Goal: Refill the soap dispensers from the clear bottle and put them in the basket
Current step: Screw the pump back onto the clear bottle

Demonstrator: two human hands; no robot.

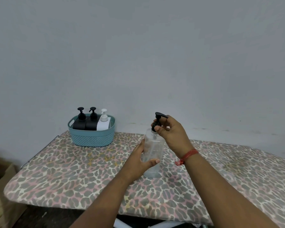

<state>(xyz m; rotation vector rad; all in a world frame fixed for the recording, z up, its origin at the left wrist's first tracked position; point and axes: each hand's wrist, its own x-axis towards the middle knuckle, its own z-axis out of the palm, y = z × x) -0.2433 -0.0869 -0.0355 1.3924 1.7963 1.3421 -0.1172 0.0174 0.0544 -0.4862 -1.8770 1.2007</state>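
The clear bottle (152, 155) is held around its middle by the left hand (141, 159), with the thumb pressed on its front. Just above that grip, the black pump top (157, 120) is pinched by the fingers of the right hand (171, 135). The bottle is stood upright on the spotted board (72, 178). Far off to the left of the grip, two black dispensers (85, 125) and one white dispenser (103, 123) are kept inside the blue basket (92, 138).

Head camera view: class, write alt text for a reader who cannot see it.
A left hand steadies a clear bottle upright on a patterned table while the right hand grips its black pump. Behind, a blue basket holds three dispensers.
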